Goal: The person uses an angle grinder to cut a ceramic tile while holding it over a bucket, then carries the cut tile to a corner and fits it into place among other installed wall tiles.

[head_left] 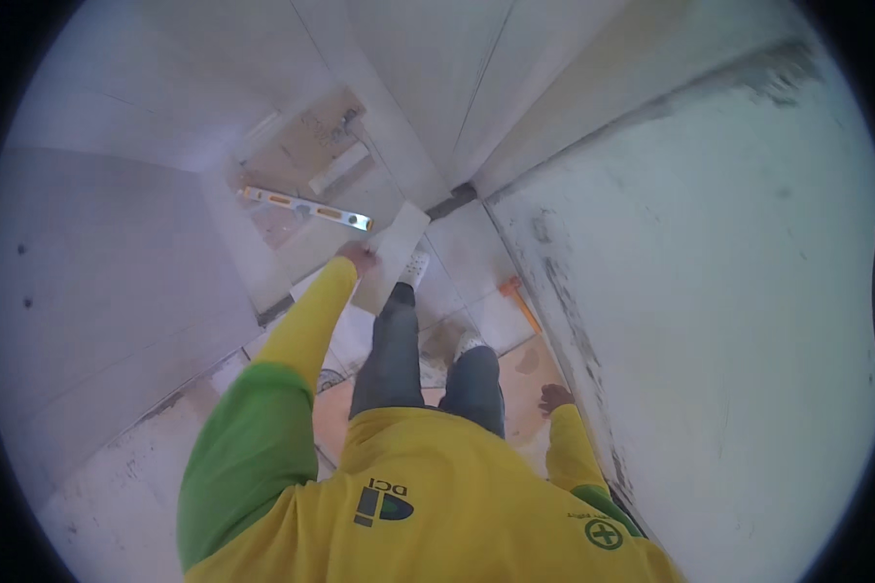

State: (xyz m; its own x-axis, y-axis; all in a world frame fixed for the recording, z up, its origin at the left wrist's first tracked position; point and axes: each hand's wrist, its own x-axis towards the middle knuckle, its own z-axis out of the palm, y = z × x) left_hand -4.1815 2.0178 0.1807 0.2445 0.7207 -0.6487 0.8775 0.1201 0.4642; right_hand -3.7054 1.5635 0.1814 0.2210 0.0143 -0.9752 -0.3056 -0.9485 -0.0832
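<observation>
My left hand [360, 256] reaches forward, its fingers closed on the left edge of a long, pale cut tile [395, 251]. That tile slants over the floor beside my forward shoe [414, 267]. My right hand [554, 397] hangs low at my right side near the wall, fingers loosely bent and apart, with nothing visible in it. A spirit level [306, 208] with orange parts lies just beyond my left hand, across the edge of an unfinished brownish patch. An orange hammer-like tool [521, 303] rests on the floor tiles by the right wall.
A narrow pale strip [340, 168] lies on the brownish patch [297, 151]. Large light panels rise ahead and to the left. The smeared white wall [710, 291] stands close on my right. Beneath my legs is an orange-brown floor area [530, 374].
</observation>
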